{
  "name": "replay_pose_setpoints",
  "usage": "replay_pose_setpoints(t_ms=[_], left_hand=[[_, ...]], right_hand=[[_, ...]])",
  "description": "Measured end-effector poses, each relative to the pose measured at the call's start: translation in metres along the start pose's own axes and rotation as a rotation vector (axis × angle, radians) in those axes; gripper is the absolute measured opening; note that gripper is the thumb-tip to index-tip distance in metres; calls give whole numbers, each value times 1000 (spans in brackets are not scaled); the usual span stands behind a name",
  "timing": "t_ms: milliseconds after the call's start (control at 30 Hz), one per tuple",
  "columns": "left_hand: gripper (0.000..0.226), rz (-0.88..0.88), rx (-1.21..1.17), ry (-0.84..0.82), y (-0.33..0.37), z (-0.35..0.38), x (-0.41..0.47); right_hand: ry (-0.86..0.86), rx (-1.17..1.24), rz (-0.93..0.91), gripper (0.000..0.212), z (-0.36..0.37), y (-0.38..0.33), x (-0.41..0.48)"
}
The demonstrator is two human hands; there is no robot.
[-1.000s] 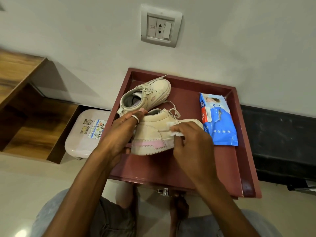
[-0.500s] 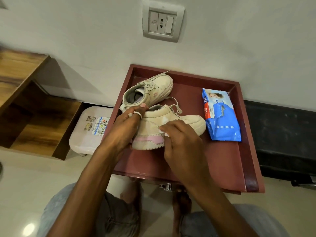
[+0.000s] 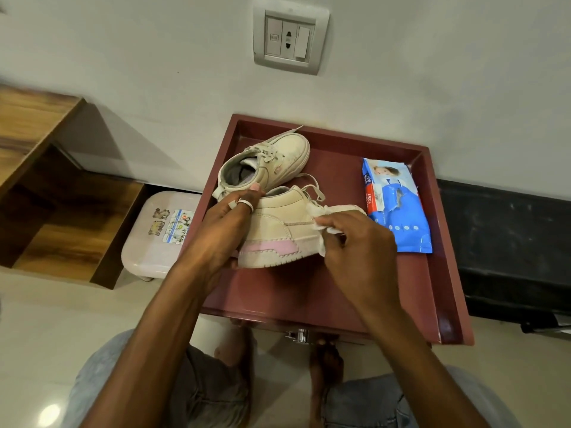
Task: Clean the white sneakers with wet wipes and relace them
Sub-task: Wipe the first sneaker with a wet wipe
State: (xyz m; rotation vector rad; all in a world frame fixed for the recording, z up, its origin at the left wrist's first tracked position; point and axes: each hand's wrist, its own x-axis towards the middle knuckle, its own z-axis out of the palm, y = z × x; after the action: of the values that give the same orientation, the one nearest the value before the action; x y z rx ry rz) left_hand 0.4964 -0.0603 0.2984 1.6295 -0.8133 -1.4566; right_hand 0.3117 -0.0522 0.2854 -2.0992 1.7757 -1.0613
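Cream sneaker (image 3: 278,230) runs crosswise, toe pointing right

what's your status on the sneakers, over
Left hand grips near sneaker at heel. Right hand pinches wipe against its side. Other sneaker behind, no obstruction.

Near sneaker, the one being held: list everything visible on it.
The near sneaker is cream-white and leather-like, with stitched panels, a pink stripe low on its side and a pale ridged sole. Its laces are threaded, ends loose. It lies side-on to the camera above the red tray, toe toward picture right; whether it rests on the tray is unclear. The left hand grips its heel; the right hand presses a crumpled white wipe against its side.
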Motion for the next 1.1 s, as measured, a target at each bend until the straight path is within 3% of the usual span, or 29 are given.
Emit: replay_pose_setpoints(t_ms=[200, 367, 567, 733, 933, 1100], left_hand=[[32, 0, -20, 19, -1, 1, 0], [35, 30, 7, -17, 0, 1, 0], [38, 98, 14, 26, -6, 2, 3], [39, 104, 24, -27, -10, -3, 7], [36, 106, 28, -52, -12, -7, 11], [40, 100, 38, -99, -14, -13, 14]], right_hand=[[-136, 13, -167, 29, 14, -29, -11], [-5, -31, -4, 31, -5, 16, 6], [-143, -28, -160, 33, 13, -25, -10], [-42, -65, 78, 29, -8, 22, 9], [-144, -68, -111, 31, 7, -14, -9], [-91, -154, 107, 29, -12, 35, 11]])
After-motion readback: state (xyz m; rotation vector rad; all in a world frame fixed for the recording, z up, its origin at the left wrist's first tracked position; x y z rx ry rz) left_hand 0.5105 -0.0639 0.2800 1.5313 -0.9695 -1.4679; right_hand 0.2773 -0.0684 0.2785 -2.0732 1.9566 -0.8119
